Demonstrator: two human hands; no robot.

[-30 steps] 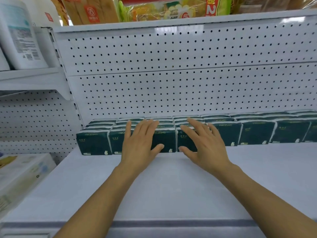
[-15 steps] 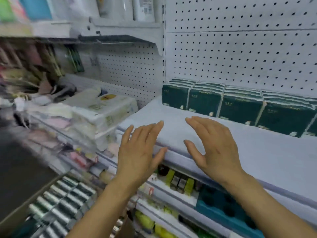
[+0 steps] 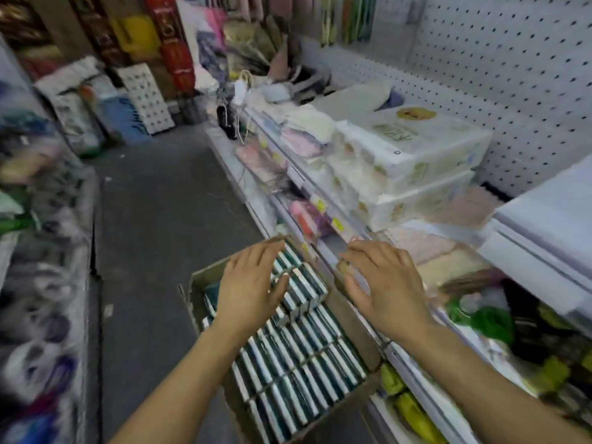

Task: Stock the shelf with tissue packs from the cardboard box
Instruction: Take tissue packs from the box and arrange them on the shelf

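Now both hands (image 3: 315,285) empty, fingers spread, above cardboard box (image 3: 205,278), tissue packs (image 3: 298,357) inside

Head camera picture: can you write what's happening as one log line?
step: reaching for packs | left hand: open, over green-and-white tissue packs | right hand: open, empty | brown cardboard box: on floor, still stocked

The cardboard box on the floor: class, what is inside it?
The cardboard box holds rows of green-and-white tissue packs standing on edge. The left hand covers some; any lower layers cannot be seen.
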